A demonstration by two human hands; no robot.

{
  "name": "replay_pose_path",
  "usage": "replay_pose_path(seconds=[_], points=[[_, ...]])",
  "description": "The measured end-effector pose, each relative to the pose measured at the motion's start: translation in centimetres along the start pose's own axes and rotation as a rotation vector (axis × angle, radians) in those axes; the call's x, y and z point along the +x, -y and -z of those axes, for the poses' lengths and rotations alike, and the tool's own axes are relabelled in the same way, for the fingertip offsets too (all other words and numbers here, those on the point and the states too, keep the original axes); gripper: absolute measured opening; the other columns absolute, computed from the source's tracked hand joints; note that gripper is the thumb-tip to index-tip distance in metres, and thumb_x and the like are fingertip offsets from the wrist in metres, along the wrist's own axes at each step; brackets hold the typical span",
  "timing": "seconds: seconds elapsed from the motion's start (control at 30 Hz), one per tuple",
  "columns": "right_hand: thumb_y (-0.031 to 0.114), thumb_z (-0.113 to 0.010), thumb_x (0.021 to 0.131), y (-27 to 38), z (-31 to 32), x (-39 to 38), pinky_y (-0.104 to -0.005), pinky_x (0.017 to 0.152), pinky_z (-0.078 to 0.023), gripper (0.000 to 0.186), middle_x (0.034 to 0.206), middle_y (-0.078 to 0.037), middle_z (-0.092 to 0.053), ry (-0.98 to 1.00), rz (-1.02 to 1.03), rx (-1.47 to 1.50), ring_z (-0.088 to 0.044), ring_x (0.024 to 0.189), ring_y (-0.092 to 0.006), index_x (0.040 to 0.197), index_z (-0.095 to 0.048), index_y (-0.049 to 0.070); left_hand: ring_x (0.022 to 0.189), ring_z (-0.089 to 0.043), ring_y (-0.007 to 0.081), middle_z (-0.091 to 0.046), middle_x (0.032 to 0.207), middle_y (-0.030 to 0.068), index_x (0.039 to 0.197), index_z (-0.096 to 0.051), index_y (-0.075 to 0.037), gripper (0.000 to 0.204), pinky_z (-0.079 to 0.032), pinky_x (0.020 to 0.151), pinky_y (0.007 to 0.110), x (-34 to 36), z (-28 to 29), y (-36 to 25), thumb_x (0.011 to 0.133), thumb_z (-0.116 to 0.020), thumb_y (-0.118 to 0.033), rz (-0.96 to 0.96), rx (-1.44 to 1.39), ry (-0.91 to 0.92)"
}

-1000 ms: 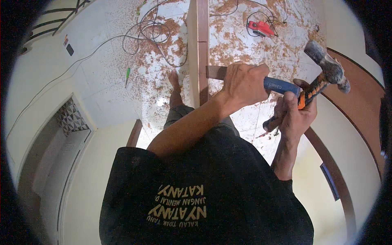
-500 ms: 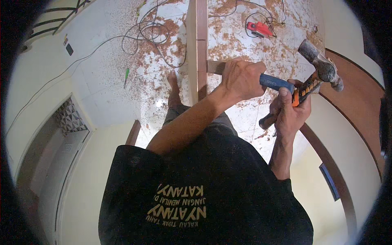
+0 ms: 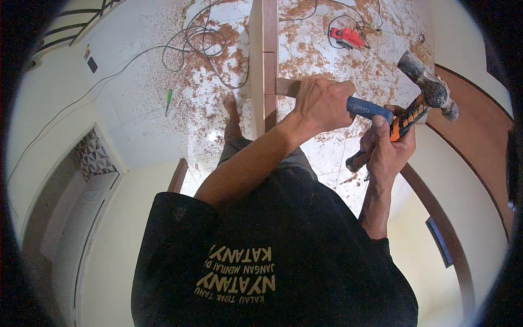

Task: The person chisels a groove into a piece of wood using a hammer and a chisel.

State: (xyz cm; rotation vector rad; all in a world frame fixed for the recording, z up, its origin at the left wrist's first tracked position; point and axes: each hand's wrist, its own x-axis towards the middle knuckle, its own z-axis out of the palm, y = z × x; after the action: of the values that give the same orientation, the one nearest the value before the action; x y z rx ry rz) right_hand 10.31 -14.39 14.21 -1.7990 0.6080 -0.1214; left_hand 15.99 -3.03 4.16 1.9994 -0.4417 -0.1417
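My left hand (image 3: 320, 106) is closed around a chisel (image 3: 369, 108) with a blue handle. The chisel's flat metal blade reaches left to the edge of an upright brown wooden door panel (image 3: 269, 73), its tip at or against that edge. In my right hand (image 3: 390, 151) is a hammer (image 3: 430, 90) with a worn metal head and a black and orange handle. The hammer head points up and away to the right. My right thumb rests by the butt end of the chisel handle, which meets the hammer's handle.
Brown wood shavings cover much of the white tiled floor (image 3: 305, 52). A red power tool (image 3: 348, 38) with a black cord lies beyond the door panel. Left of the panel are a looped cable (image 3: 204, 46), a green-handled tool (image 3: 169, 97) and a dark phone-like object (image 3: 91, 65).
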Motion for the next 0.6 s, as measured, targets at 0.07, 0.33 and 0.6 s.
replay_pose_path(seconds=[0.07,0.33,0.6], points=[[0.010,-0.074,0.086,0.2,-0.1,0.0,-0.0208,0.042,-0.038,0.031,0.066,-0.002,-0.057,0.004,-0.003,0.006,-0.051,0.050,-0.0061,0.107,-0.055,-0.003,0.060,-0.064,0.0338,-0.060,0.058,0.0141,0.065,-0.060,-0.008,0.013,-0.049,0.058,0.045,0.1,0.0,0.1,0.059,-0.069,-0.017,-0.005,0.005,-0.004],[0.022,-0.066,0.093,0.6,1.4,-0.8,-0.0217,0.039,-0.036,0.035,0.064,-0.001,-0.053,0.081,0.016,0.013,-0.048,0.046,-0.0070,0.111,-0.053,-0.004,0.058,-0.063,0.0324,-0.059,0.056,0.0118,0.065,-0.056,-0.009,0.014,-0.049,0.057,0.045,-0.6,0.3,1.0,0.059,-0.067,-0.015,-0.140,-0.059,-0.084],[0.026,-0.049,0.101,3.9,6.2,-3.2,-0.0258,0.038,-0.037,0.027,0.062,-0.006,-0.050,-0.019,0.064,0.164,-0.048,0.047,-0.0124,0.101,-0.050,-0.001,0.052,-0.060,0.0313,-0.058,0.055,0.0109,0.062,-0.053,-0.009,0.014,-0.047,0.054,0.042,-1.1,0.5,1.4,0.057,-0.065,-0.014,-0.178,-0.089,-0.087]])
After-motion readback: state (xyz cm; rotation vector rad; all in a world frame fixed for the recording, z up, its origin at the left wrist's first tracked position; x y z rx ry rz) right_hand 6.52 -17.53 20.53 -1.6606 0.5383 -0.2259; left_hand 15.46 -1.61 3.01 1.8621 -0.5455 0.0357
